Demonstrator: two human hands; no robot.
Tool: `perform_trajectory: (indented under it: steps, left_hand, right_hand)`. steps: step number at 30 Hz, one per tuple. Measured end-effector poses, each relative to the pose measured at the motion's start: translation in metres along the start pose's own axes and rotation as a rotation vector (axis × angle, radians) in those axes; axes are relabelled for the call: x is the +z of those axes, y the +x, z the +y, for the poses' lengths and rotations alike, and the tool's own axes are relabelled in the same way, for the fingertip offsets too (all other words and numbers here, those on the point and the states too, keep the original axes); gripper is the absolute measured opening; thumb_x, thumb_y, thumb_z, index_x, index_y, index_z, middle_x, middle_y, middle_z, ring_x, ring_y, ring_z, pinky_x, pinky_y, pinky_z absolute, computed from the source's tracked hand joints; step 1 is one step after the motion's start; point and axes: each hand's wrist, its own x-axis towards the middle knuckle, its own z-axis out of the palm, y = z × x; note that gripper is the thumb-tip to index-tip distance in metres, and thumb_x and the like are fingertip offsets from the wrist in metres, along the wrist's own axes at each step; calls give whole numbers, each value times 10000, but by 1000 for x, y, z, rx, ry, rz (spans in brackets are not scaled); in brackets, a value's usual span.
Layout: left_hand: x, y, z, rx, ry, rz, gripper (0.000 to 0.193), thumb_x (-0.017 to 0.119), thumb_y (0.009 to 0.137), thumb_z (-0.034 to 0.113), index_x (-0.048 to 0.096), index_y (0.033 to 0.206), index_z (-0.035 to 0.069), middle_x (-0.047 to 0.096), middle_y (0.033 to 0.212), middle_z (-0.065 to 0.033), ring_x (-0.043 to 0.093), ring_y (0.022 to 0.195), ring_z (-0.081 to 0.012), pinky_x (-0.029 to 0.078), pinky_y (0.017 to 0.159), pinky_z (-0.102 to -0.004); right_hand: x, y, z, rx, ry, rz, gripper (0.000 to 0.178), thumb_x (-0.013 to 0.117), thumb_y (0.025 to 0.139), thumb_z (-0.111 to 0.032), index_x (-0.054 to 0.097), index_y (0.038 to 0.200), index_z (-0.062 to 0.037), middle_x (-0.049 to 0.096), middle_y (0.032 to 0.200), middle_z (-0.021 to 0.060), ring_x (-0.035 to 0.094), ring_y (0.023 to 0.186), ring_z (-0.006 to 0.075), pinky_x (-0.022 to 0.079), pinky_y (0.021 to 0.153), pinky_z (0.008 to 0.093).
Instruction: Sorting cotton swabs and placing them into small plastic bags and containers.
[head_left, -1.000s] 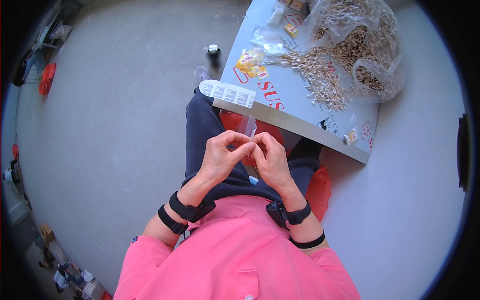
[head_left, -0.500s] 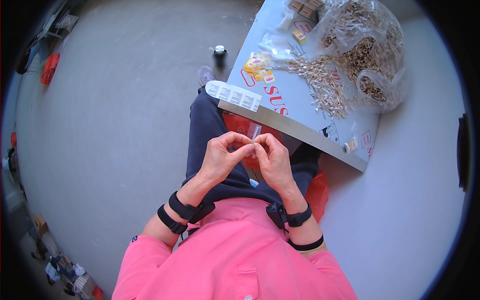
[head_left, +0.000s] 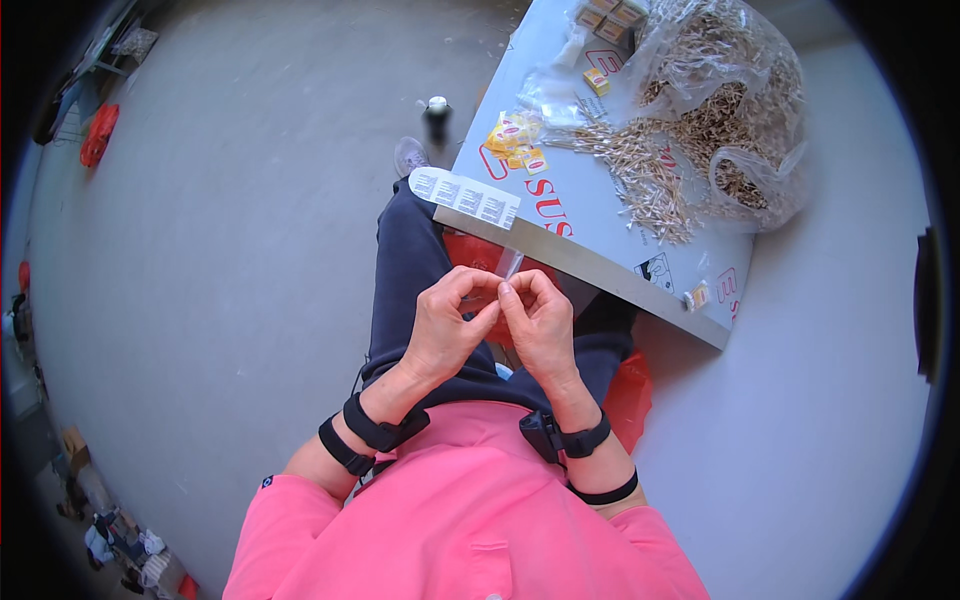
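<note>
Just off the table's near edge, a small clear plastic bag (head_left: 510,262) is pinched between my two hands, sticking up from the fingertips. My left hand (head_left: 447,318) has its thumb and forefinger closed at the bag's lower end. Close against it, my right hand (head_left: 541,325) grips the same end with thumb and forefinger. The fingers cover that end, so I cannot see whether it is open. Nearest on the table lies a white sheet of printed labels (head_left: 463,196), overhanging the left corner.
The table (head_left: 600,262) carries a loose pile of cotton swabs (head_left: 645,175), a large clear bag of swabs (head_left: 775,90), yellow cards (head_left: 513,132), flat clear bags (head_left: 550,95) and small boxes (head_left: 608,20). A small filled packet (head_left: 697,296) sits near the right corner. Red plastic (head_left: 628,395) hangs below.
Both hands still pinch the bag, with slight finger shifts; my left thumb has drawn back a little from the right one. The table's things look unchanged.
</note>
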Motion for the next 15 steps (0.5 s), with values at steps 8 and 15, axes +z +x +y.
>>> perform_trajectory:
  steps: [8, 15]
  left_hand:
    - [-4, 0, -5, -115, -192, -48, 180, 644, 921, 23, 659, 1091, -36, 629, 1004, -49, 641, 940, -117, 560, 824, -263]
    - [-8, 4, -2, -128, -62, -56, 141, 657, 933, 65, 686, 1012, -47, 667, 933, -33, 652, 868, -106, 543, 797, -249]
  right_hand:
    - [-10, 1, 1, -74, 28, -62, 105, 614, 955, -51, 572, 870, -6, 594, 791, 3, 573, 713, 37, 483, 634, 212]
    - [-15, 0, 7, -81, 12, -174, 87, 603, 956, -46, 550, 904, -1, 585, 807, 36, 573, 709, 83, 474, 633, 248]
